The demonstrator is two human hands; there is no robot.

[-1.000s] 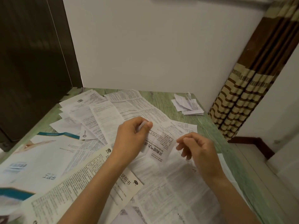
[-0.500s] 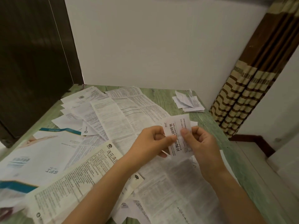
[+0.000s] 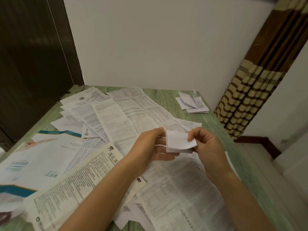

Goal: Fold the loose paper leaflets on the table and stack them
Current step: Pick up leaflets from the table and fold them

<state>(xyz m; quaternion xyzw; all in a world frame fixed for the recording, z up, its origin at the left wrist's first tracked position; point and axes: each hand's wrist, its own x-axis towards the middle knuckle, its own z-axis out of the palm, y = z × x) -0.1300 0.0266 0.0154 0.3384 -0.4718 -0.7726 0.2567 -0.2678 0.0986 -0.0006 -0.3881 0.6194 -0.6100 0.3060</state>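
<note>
Over the green table (image 3: 168, 95): the folded leaflet (image 3: 179, 141), a small white wad of several layers, hangs in the air between both hands, just above the spread sheets.
Left hand (image 3: 153, 145): thumb and forefinger pinch the wad's left edge, while the other fingers reach loosely underneath.
Right hand (image 3: 205, 145): thumb on top and fingers curled below, nipping the right edge.
Paper feel: thin, light and limp by the look of it. The layers bow at the right, so I'd expect them to spring open unless the crease is pressed flat.
Best hold: across all layers, close to a folded edge.
Stack of folded leaflets (image 3: 193, 104): at the far right corner, well apart.
Loose leaflets (image 3: 116, 117): many, overlapping, not yet folded.
</note>
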